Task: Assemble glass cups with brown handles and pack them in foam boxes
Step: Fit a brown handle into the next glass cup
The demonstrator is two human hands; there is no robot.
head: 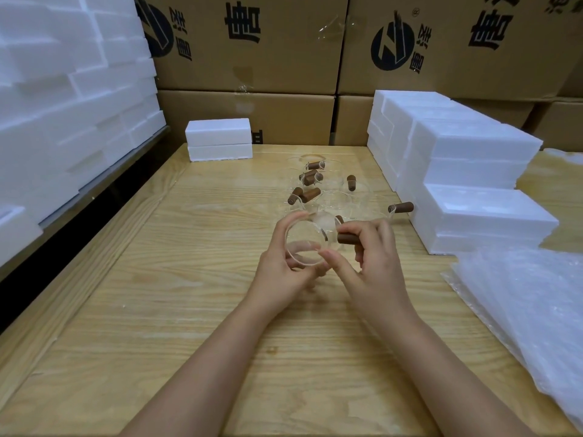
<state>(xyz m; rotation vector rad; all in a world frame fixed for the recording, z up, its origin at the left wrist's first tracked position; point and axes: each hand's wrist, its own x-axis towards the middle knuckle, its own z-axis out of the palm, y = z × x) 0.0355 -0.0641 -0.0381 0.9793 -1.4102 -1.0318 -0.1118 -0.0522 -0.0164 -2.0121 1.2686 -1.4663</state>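
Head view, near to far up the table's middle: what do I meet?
Left hand gripping the glass cup, right hand on its brown handle → cluster of handled cups → two stacked foam boxes → cardboard cartons.

Packing warehouse: stacked cardboard cartons, foam boxes, wooden table.

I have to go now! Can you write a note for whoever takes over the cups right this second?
Left hand grips the glass cup above the table.
Right hand pinches the brown handle at the cup's side.
Done: more cups with handles stand behind on the table.
Closed foam boxes are stacked at right; contents unseen.
Left: finish this handle, then pack the cups.
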